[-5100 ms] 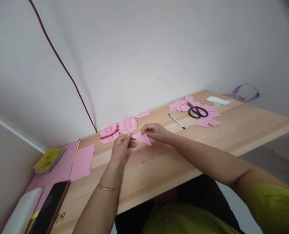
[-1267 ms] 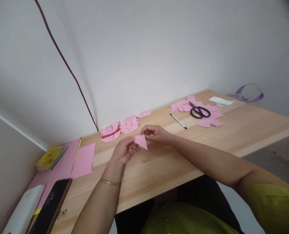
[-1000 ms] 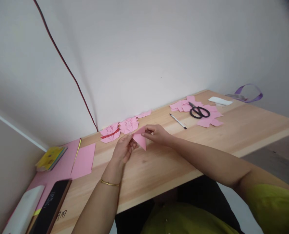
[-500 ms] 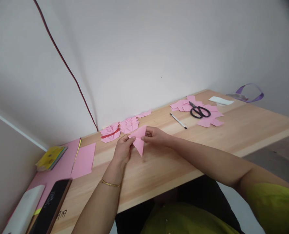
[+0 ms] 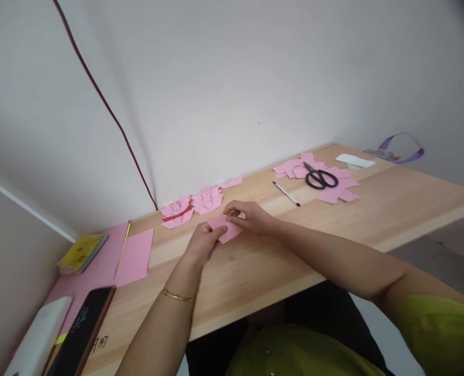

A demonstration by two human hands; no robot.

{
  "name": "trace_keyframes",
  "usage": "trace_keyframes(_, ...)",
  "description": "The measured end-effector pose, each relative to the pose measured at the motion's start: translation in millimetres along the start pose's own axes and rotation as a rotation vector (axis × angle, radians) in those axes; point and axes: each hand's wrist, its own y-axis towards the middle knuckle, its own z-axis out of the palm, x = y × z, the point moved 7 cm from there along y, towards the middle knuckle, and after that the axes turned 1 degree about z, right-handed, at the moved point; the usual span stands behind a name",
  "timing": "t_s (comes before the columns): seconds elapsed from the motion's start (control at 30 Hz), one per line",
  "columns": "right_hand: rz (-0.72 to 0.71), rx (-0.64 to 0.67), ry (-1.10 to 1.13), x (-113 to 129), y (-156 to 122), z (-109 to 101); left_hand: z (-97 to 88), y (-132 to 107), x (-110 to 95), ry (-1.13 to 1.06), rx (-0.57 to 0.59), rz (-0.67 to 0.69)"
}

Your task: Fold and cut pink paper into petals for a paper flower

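A small piece of folded pink paper [image 5: 224, 235] is held between my two hands, just above the wooden table. My left hand [image 5: 204, 240] pinches its left side, thumb lying on top. At the paper's upper right edge, the thumb and fingers of my right hand [image 5: 249, 216] are closed on it. Part of the paper is hidden under the fingers. Just beyond my hands lie pleated pink paper pieces [image 5: 207, 200], with a red strip [image 5: 177, 214] across the left one.
Scissors [image 5: 321, 178] with black handles rest on pink paper pieces [image 5: 335, 196] at right, near a white pen [image 5: 286, 194]. To the left are pink sheets [image 5: 134, 256], a yellow packet [image 5: 82, 253], a black device [image 5: 83, 329] and a white box [image 5: 39, 334]. A wall rises behind the table [image 5: 263, 261].
The pink paper has turned from a downward-pointing triangle to a flatter, squarer outline. My right fingers have shifted slightly left along its upper edge, and my left thumb reaches further over it.
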Motion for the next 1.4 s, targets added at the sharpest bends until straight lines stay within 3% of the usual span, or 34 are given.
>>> trace_keyframes(0.17,-0.06,0.046,-0.047,2,-1,4,-1.1,1,-1,-0.039,-0.047,0.022)
trace_keyframes(0.33,-0.214,-0.051,-0.222,17,-1,-5,-8.1,1,-5,-0.091,-0.153,0.107)
trace_keyframes(0.53,-0.362,0.134,-0.43,27,-7,12,-10.1,2,-13,-0.237,-0.251,0.142)
trace_keyframes(0.77,-0.31,0.022,-0.477,22,-7,15,-7.2,-2,-9,-0.244,-0.258,0.013)
trace_keyframes(1.13,-0.106,-0.21,-0.437,18,-5,2,-3.7,0,-9,-0.345,-0.242,0.109)
trace_keyframes(1.4,-0.024,-0.165,-0.469,17,-2,3,-1.5,-2,-17,-0.287,-0.238,0.21)
